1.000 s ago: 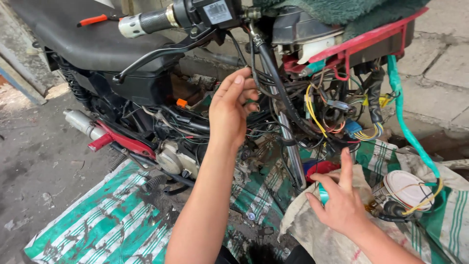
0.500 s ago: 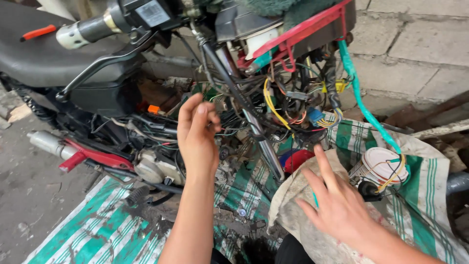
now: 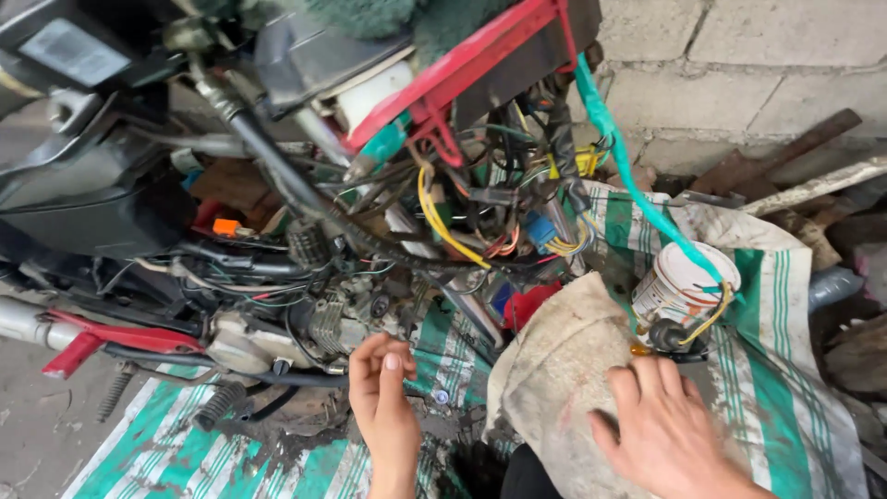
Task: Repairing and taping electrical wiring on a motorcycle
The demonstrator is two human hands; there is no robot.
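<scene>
Hands: both bare hands reach up from the bottom edge toward a stripped-down motorcycle (image 3: 305, 231) that fills the upper left.
Left hand (image 3: 386, 407): just below the motorcycle engine (image 3: 314, 328), fingers curled loosely inward, thumb raised; whether it pinches something small cannot be told.
Right hand (image 3: 661, 430): to the right of the motorcycle, open and spread flat, palm down, resting on a dirty beige sack (image 3: 554, 388).
Wiring: a tangle of yellow, black and red wires (image 3: 480, 217) hangs from the motorcycle's red frame (image 3: 462, 65), above both hands.
Teal strap (image 3: 637, 185): runs from the red frame down to the right, toward a white tub (image 3: 679, 282) standing just beyond the right hand's fingertips.
Surface: a green-and-white striped tarp (image 3: 185, 453) is spread under the motorcycle and continues beneath the sack; it looks oily and stained near the left hand.
Ground: bare grey concrete (image 3: 37, 425) shows left of the tarp.
Room: a wall of pale blocks (image 3: 739, 83) stands behind the motorcycle, with rusty metal scraps (image 3: 785, 152) lying at its foot.
</scene>
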